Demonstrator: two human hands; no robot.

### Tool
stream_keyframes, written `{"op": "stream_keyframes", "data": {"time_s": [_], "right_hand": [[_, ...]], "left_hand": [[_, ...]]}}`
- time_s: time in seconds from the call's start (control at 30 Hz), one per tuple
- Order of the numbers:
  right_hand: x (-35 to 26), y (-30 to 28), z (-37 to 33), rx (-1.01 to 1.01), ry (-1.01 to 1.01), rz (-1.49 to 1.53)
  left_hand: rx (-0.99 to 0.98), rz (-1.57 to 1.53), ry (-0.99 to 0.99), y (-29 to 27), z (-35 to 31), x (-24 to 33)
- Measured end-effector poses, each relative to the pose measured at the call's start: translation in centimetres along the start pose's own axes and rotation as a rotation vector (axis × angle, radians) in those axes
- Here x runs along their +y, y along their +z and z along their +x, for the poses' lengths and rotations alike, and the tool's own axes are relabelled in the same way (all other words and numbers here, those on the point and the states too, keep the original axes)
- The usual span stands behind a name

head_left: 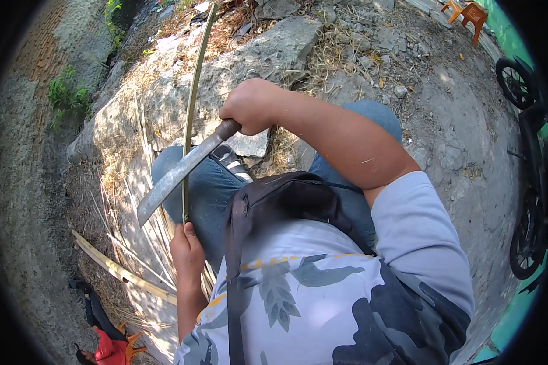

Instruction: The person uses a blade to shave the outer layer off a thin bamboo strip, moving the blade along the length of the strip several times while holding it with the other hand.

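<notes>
My right hand (pixel 249 106) is closed round the brown handle of a machete (pixel 179 173). Its broad grey blade slants down to the left and crosses a long, narrow bamboo strip (pixel 195 85). Whether the edge touches the strip I cannot tell. Below the blade, my left hand (pixel 187 249) pinches the near end of the strip, thumb along it. From there the strip runs up past my left knee to the top of the view, bending slightly. My jeans-clad knees are bent on both sides, and a dark waist bag (pixel 280 204) lies across my lap.
Several pale split strips (pixel 155 228) lie left of my left leg, near a thicker bamboo piece (pixel 119 271). A concrete slab (pixel 274 48) is ahead. At lower left a person in red (pixel 109 350) sits on an orange chair. Orange stools (pixel 474 17) and a motorcycle (pixel 530 176) stand right.
</notes>
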State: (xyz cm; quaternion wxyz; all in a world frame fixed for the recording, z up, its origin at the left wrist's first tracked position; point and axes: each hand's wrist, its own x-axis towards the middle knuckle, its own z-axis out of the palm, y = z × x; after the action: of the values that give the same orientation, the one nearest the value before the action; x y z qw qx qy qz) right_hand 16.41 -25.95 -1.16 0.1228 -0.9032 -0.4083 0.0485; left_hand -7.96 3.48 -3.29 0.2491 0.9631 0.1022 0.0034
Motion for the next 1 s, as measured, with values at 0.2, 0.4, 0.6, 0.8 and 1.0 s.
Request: {"op": "stream_keyframes", "data": {"time_s": [0.2,0.4,0.6,0.8,1.0], "right_hand": [[1.6,1.4,0.5,0.075,0.035,-0.015],[0.6,0.2,0.0,0.117,0.003,-0.060],[0.9,-1.0,-0.4,0.293,0.063,-0.015],[2.2,-2.8,-2.2,0.242,0.135,-0.116],[2.1,-2.0,-1.3,0.199,0.190,-0.071]], "left_hand": [[0.034,-0.038,0.012,0.5,0.3,0.1],[-0.011,-0.158,0.044,-1.3,0.3,0.6],[0.055,-0.120,0.055,-1.5,3.7,2.5],[0.017,0.041,0.119,-0.8,5.6,4.8],[-0.018,0.036,0.092,-0.4,6.6,4.6]]}}
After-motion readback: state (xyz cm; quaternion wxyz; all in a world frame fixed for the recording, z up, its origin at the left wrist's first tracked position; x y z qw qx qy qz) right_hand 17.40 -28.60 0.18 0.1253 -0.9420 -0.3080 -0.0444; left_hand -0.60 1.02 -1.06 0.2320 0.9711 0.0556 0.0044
